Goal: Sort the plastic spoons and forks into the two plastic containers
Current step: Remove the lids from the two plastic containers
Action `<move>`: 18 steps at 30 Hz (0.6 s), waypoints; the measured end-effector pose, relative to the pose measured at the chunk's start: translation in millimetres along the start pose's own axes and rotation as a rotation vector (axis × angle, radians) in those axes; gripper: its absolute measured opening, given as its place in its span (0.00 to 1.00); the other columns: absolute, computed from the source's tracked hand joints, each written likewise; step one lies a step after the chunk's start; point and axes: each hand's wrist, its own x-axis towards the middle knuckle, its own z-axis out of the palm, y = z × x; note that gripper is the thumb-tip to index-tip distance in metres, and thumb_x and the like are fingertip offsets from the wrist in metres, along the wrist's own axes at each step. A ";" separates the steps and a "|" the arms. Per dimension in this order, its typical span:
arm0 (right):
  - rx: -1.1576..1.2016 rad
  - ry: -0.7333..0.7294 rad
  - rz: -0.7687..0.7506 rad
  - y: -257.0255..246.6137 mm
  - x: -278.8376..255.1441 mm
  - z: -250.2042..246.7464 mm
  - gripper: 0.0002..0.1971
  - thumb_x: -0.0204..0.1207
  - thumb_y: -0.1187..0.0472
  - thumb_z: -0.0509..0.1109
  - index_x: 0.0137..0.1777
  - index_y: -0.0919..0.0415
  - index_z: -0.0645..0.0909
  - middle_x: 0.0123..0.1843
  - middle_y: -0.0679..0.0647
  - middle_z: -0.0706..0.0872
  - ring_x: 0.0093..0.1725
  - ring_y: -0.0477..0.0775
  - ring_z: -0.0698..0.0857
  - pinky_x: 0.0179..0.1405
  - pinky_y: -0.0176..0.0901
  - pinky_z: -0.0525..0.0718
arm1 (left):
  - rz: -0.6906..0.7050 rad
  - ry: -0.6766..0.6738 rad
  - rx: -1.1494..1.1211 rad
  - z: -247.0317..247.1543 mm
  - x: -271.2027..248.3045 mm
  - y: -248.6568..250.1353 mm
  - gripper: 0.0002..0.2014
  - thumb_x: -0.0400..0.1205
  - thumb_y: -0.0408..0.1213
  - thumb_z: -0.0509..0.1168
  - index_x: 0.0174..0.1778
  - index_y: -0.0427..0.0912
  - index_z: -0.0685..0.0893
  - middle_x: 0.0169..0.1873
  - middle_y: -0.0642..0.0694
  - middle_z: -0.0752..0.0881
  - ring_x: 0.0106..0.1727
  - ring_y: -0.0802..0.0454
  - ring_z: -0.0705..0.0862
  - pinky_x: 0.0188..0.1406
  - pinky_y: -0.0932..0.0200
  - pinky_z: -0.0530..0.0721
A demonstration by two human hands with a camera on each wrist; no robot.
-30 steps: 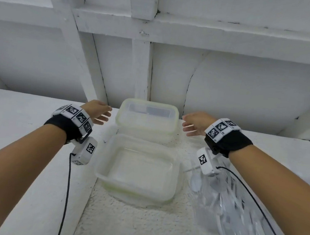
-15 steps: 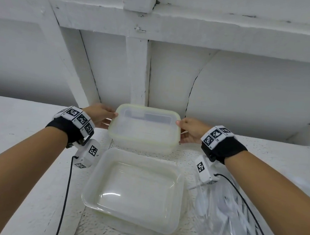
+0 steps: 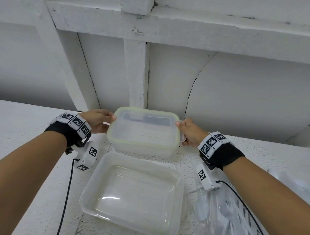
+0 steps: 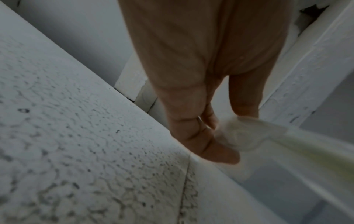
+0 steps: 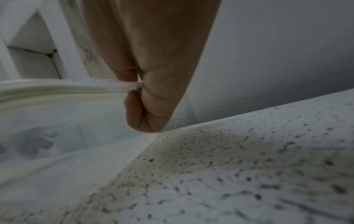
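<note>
Two clear plastic containers stand on the white textured counter. The far container [image 3: 143, 133] carries a lid with a green seal; the near container [image 3: 136, 190] is open and empty. My left hand [image 3: 101, 120] grips the lid's left end, thumb on top and fingers beneath, and its fingers [image 4: 210, 142] pinch the lid's flap [image 4: 241, 136]. My right hand [image 3: 188, 133] pinches the flap [image 5: 126, 87] at the right end. Clear plastic spoons and forks lie in a transparent bag [image 3: 234, 227] at the right, under my right forearm.
A white wall with thick beams [image 3: 135, 74] rises directly behind the far container. The counter [image 3: 17, 133] stretches to the left. Black cables [image 3: 67, 194] hang from both wrist cameras across the counter and the bag.
Both hands moved inward from beside the far container and took hold of its lid at both ends. The head view came closer.
</note>
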 end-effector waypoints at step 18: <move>0.034 -0.041 0.070 -3.0 -23.9 -4.9 0.14 0.82 0.52 0.61 0.62 0.57 0.65 0.48 0.61 0.80 0.38 0.60 0.86 0.39 0.54 0.89 | -0.032 0.157 0.135 15.3 -33.1 -21.2 0.17 0.84 0.49 0.59 0.49 0.36 0.79 0.38 0.40 0.83 0.35 0.47 0.83 0.28 0.61 0.88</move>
